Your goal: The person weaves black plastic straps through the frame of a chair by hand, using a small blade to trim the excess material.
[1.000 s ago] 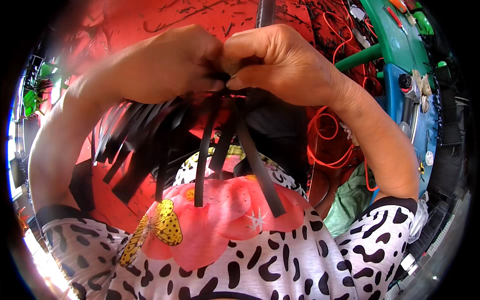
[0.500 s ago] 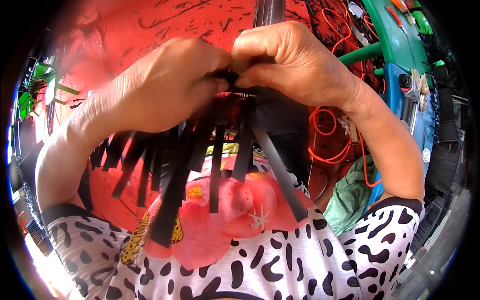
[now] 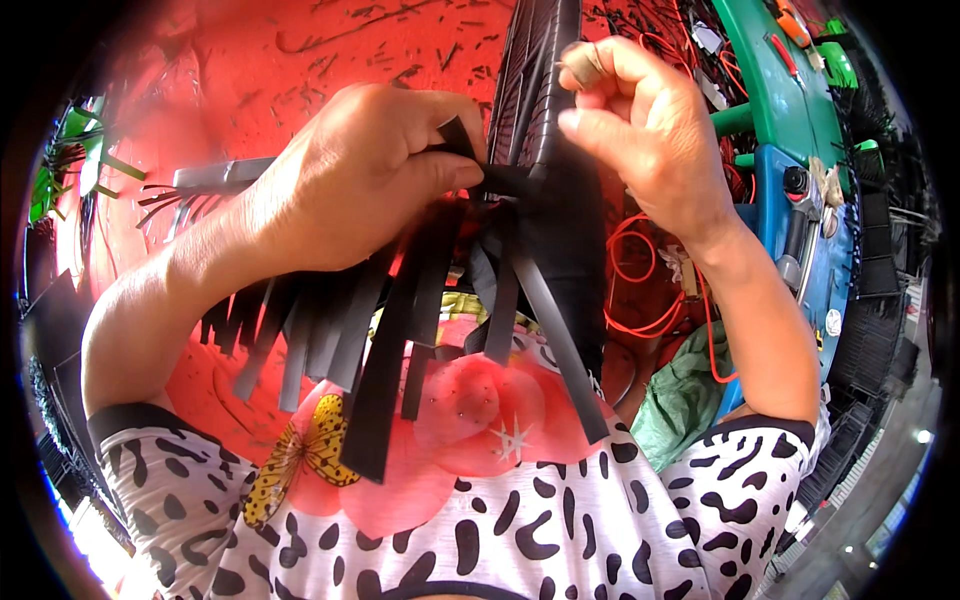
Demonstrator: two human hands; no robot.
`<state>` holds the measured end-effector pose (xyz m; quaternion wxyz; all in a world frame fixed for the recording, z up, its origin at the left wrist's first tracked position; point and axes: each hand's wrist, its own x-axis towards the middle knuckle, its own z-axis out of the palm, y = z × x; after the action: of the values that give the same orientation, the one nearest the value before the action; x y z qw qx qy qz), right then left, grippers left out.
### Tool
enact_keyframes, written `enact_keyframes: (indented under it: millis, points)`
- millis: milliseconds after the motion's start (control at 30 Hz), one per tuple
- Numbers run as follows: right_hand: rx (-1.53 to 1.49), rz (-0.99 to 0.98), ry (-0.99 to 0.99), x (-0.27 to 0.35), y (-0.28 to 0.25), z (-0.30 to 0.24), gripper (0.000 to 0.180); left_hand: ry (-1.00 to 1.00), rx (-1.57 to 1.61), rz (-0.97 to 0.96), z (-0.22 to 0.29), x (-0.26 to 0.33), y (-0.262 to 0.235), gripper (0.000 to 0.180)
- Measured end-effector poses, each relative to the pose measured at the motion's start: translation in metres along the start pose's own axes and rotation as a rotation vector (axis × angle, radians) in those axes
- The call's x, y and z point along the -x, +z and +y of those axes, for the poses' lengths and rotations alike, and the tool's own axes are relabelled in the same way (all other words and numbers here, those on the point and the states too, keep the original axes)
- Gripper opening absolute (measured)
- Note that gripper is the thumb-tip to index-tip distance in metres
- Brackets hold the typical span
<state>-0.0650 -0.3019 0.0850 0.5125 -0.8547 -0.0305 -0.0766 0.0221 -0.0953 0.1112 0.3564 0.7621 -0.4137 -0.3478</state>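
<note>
My left hand [image 3: 345, 185] pinches a flat black strip [image 3: 459, 139] between thumb and fingers, at the near end of a black woven piece [image 3: 556, 95]. The strip's short end sticks up above the thumb. Below that hand several loose black strips [image 3: 385, 390] hang down in front of my patterned shirt. My right hand [image 3: 650, 140] is raised to the right of the woven piece, apart from it. Its thumb and index finger are parted with nothing visible between them, and a wrap [image 3: 586, 66] covers a fingertip. The inner fingers of my left hand are partly hidden.
Black scraps litter the red floor [image 3: 270, 60]. To the right lie a coiled orange-red hose [image 3: 640, 250] and a green sack [image 3: 680, 395]. Beyond them, a green surface [image 3: 745, 50] and a blue one [image 3: 775, 215] hold tools, including a metal hand tool [image 3: 800, 230].
My right hand has let go and moved up and right, away from the left hand. The left hand keeps its pinch, and more of the strip and woven piece shows.
</note>
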Motion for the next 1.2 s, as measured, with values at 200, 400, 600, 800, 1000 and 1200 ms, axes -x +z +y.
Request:
enact_keyframes:
  millis: [200, 400, 600, 800, 1000, 1200]
  points:
    - [0.41, -0.135, 0.249, -0.007, 0.006, -0.024, 0.064, 0.144, -0.004, 0.027, -0.008, -0.002, 0.002, 0.006]
    - [0.426, -0.417, 0.541, -0.031, 0.0, -0.051, 0.079, 0.295, -0.075, 0.099, -0.014, -0.006, 0.009, 0.006]
    - [0.362, -0.419, 0.738, -0.033, 0.003, -0.062, 0.077, 0.328, -0.081, 0.104, -0.016, -0.01, 0.013, 0.005]
    - [0.211, -0.405, 0.697, -0.002, -0.002, -0.039, 0.076, 0.391, -0.081, 0.151, -0.016, -0.008, 0.019, 0.005]
    - [0.278, -0.05, 0.369, 0.034, -0.005, -0.036, 0.073, 0.396, -0.01, 0.156, -0.014, -0.006, 0.017, 0.004]
    - [0.33, 0.301, -0.045, 0.076, 0.048, 0.011, 0.066, 0.329, -0.003, 0.13, -0.009, -0.003, 0.031, 0.005]
